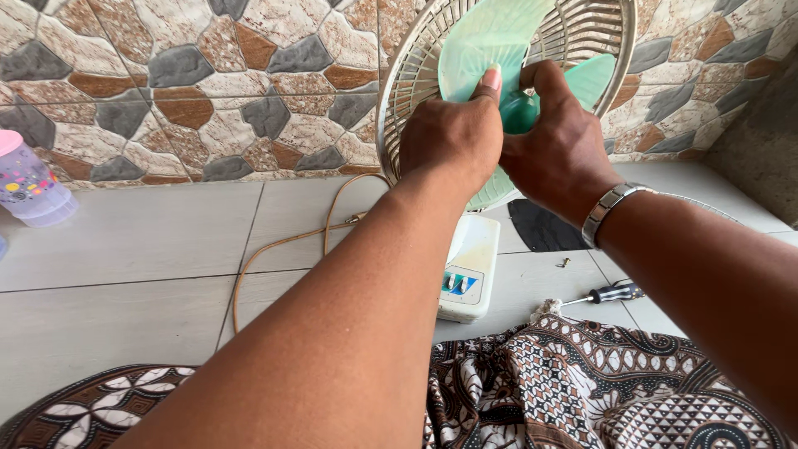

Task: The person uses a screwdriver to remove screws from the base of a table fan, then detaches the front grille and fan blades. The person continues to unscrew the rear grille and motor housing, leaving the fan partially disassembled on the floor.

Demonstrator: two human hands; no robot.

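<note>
Grey tiled floor (125, 241) fills the lower view, meeting a wall (191, 83) clad in irregular stone-pattern tile, brown, grey and cream.

Fan (470, 274): stands on the floor close to the wall, right of centre. Cream base with a row of blue switches facing the camera. Rear grille (399, 75) upright, cream wire, front side uncovered. Green translucent blades (486, 37) sit inside the grille; one blade points up, another to the right.

Patterned cloth (615, 374), brown and white, lies along the near edge of the floor.

Cord (283, 243): beige, runs from the fan base leftward, then curves toward the near edge.

Left hand (453, 137): in front of the blades, index fingertip pressed on the upper blade beside the hub. Grip not closed round anything visible; thumb side hidden.

Right hand (553, 145): fingers curled round the green hub cap (519, 112), grip clamped on it. Metal watch band (605, 212) on the wrist.

Bottle (29, 183): clear plastic, pink lid, at the far left by the wall, well apart from the fan.

Screwdriver (605, 293): black handle, lies on the floor right of the base, just beyond the cloth.

Screw (565, 262): small, on the floor near the screwdriver, apart from it.
</note>
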